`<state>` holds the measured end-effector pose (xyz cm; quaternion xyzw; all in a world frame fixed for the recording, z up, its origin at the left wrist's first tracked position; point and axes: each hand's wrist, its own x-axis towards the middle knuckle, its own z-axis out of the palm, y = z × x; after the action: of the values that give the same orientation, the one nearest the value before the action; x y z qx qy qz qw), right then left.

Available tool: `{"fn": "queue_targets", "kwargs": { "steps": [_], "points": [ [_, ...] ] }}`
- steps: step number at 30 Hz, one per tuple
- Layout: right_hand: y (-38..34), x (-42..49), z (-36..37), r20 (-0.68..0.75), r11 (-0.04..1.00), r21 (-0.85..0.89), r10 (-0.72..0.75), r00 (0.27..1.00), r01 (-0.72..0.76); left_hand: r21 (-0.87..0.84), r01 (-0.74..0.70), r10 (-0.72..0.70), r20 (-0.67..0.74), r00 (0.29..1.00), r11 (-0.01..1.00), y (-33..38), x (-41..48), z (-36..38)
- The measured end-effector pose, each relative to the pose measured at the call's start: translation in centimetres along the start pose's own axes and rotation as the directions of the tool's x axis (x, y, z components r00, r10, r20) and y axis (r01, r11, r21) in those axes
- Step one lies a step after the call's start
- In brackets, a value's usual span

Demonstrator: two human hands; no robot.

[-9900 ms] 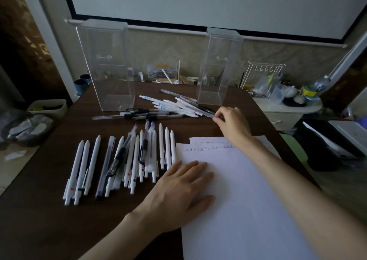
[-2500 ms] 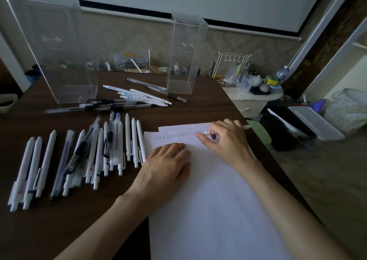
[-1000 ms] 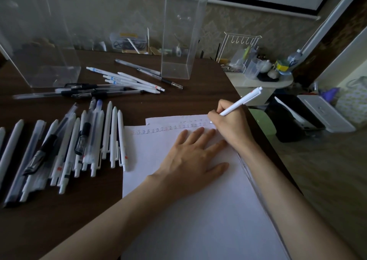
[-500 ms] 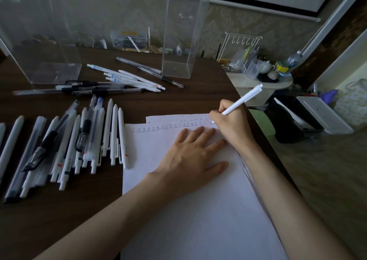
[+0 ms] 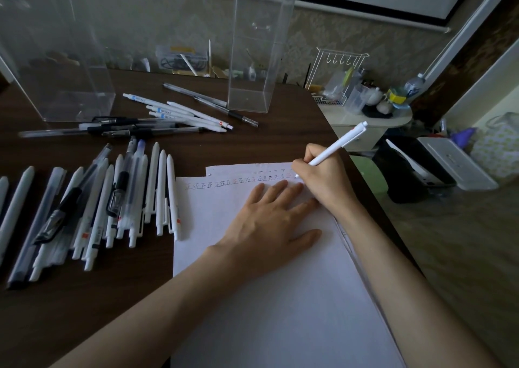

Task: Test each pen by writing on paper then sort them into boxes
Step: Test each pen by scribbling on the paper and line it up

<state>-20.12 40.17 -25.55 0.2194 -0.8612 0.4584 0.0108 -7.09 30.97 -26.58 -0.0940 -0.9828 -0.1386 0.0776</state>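
Pen in hand [image 5: 338, 145]: white barrel, tip down on the top sheet at the right end of the row of marks; push-button end tilted up and away to the right, over the table edge.
Right hand [image 5: 323, 176]: fingers and thumb curled round the lower barrel in a writing grip; heel of the hand resting on the paper.
Left hand [image 5: 269, 224]: palm down, flat on the paper, fingers straight and slightly spread, holding nothing; fingertips just below the row of marks and just beside the right hand.
Paper [image 5: 280, 297]: white sheets at the near right part of the table; a second sheet shows past the top edge of the upper one.
Row of marks [image 5: 238, 182]: one line of small written characters along the top of the upper sheet, some dark, some reddish.
Near pens [image 5: 112, 199]: many laid side by side left of the paper, mostly white, a few clear with dark parts; the rightmost lies just beside the paper's left edge.
Far pens [image 5: 182, 112]: loose pile of white pens between the two boxes; clear pens lie crosswise just in front of the left box.
Left box [image 5: 53, 50]: clear, wide, upright at the far left.
Right box [image 5: 261, 44]: clear, tall, narrow, upright behind the far pens.
Table [image 5: 84, 297]: dark wood.
Side table [image 5: 365, 117]: pale, right of the table, carrying a wire rack [image 5: 339, 58] and small containers.
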Motion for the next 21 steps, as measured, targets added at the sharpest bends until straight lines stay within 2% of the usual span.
{"fn": "queue_targets", "kwargs": {
  "steps": [4,8,10,12,14,17,21],
  "points": [
    [-0.2,-0.1,-0.1,-0.063,1.000,-0.002,-0.023,0.998,0.023,-0.110,0.035,-0.047,-0.113,0.993,0.993,0.0,-0.1,0.1],
    [-0.6,-0.7,-0.7,-0.094,0.955,0.290,-0.037,0.995,0.062,-0.300,0.131,-0.204,-0.227,0.952,0.945,-0.1,0.1,-0.4],
    [-0.3,-0.5,-0.7,-0.098,0.954,0.287,-0.059,0.993,0.085,-0.393,0.148,-0.268,-0.271,0.925,0.908,0.0,0.0,-0.9],
    [0.0,-0.4,-0.6,-0.037,0.966,0.234,-0.105,0.994,0.111,-0.499,0.153,-0.313,-0.254,0.915,0.853,0.0,-0.2,-1.3],
    [0.1,-0.4,-0.4,0.035,0.971,0.199,-0.142,0.989,0.133,-0.559,0.135,-0.294,-0.205,0.934,0.818,0.0,-0.2,-1.6],
    [-0.5,-0.6,-0.6,0.127,0.970,0.206,-0.159,0.979,0.131,-0.489,0.076,-0.165,-0.142,0.976,0.869,0.2,-0.2,-2.0],
    [-0.9,-1.0,-1.1,0.202,0.956,0.280,-0.152,0.968,0.091,-0.459,0.037,-0.142,-0.196,0.970,0.888,0.2,-0.4,-2.0]
  ]
}}
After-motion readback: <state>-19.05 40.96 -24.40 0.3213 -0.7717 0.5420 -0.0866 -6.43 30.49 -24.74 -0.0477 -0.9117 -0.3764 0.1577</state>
